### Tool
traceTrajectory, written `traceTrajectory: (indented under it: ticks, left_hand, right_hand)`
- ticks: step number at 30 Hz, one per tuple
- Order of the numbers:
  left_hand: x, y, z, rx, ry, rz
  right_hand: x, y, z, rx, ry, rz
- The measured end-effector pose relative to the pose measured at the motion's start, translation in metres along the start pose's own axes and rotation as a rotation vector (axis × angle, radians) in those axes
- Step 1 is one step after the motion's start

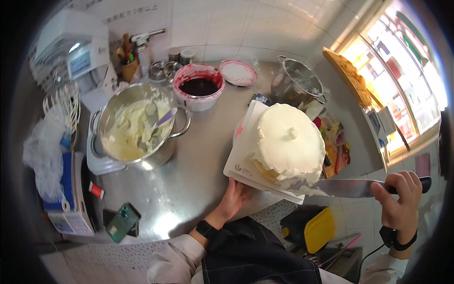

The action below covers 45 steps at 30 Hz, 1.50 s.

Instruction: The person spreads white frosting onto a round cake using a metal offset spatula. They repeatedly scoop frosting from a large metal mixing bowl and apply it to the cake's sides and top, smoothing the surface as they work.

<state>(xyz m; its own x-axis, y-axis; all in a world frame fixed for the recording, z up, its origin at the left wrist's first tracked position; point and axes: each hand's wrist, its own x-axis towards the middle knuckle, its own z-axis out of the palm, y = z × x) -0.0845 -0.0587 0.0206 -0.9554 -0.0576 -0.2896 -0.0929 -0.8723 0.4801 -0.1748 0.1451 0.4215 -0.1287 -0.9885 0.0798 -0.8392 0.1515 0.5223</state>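
Note:
A round cake covered in pale cream stands on a white square board, with its cream uneven at the near edge. My right hand holds a long metal icing spatula by its black handle, and the blade's cream-smeared end lies against the cake's near lower side. My left hand is at the board's near left edge, fingers spread and partly beneath it; whether it bears the board's weight cannot be told.
Left stands a steel pot of cream on a scale, behind it a tub of dark red liquid. A phone lies at the near edge. Back right are a steel pot and a cutting board with scraps.

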Motion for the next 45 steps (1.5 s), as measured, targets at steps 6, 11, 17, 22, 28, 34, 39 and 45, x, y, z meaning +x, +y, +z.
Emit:
traceTrajectory:
  ticks: [6,11,17,22,28,34,39,45]
  left_hand:
    - [0.016,-0.004,-0.007,-0.104,-0.083,0.201]
    - [0.019,0.001,-0.012,-0.162,-0.023,0.272]
    - [0.019,0.006,-0.013,-0.179,-0.022,0.264]
    - [0.023,0.021,-0.021,-0.147,-0.041,0.260]
    - [0.030,0.024,-0.022,-0.100,-0.033,0.179]
    - [0.028,0.013,-0.021,-0.084,-0.147,0.098]
    - [0.015,0.006,-0.013,-0.059,-0.209,0.050]
    - [0.013,0.003,-0.006,-0.019,-0.194,0.005]
  right_hand:
    - [0.062,-0.023,0.010,-0.245,-0.021,-0.415]
    - [0.109,-0.042,0.038,-0.210,-0.125,-0.470]
    - [0.141,-0.057,0.079,-0.346,-0.131,-0.588]
    - [0.155,-0.049,0.079,-0.264,-0.147,-0.643]
    - [0.179,-0.040,0.086,-0.311,-0.143,-0.583]
    - [0.184,-0.039,0.089,-0.337,-0.153,-0.527]
    - [0.165,-0.037,0.069,-0.142,-0.179,-0.550]
    - [0.128,0.018,0.066,-0.016,-0.087,-0.172]
